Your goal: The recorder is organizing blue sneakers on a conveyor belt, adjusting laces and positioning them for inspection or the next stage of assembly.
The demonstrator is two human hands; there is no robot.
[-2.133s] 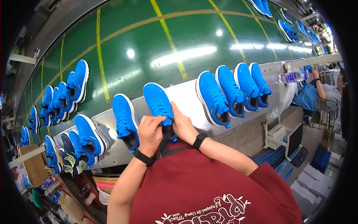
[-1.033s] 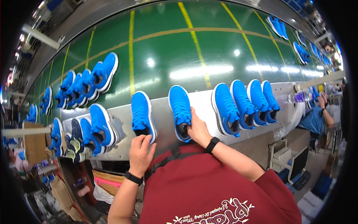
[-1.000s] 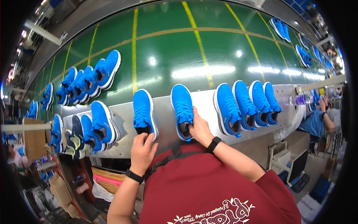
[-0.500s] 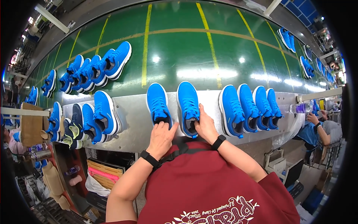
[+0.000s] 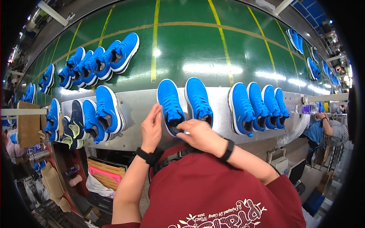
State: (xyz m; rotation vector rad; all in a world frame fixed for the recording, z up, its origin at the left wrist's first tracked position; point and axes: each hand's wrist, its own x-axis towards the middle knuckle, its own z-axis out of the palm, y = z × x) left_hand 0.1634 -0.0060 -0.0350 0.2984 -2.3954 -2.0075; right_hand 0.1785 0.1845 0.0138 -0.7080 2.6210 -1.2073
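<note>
While we lean over the metal counter (image 5: 140,104), our right hand (image 5: 201,135) presses flat, fingers together, on the heel of a blue sneaker (image 5: 171,106); left hand (image 5: 151,127) stands open beside it w/ fingers straight, gripping nothing. Its mate (image 5: 198,99) lies just to the right, toes pointing away, prob. lined up as a pair. Further out, more blue sneakers (image 5: 258,106) sit along the counter, then green floor (image 5: 190,41) w/ yellow lines.
</note>
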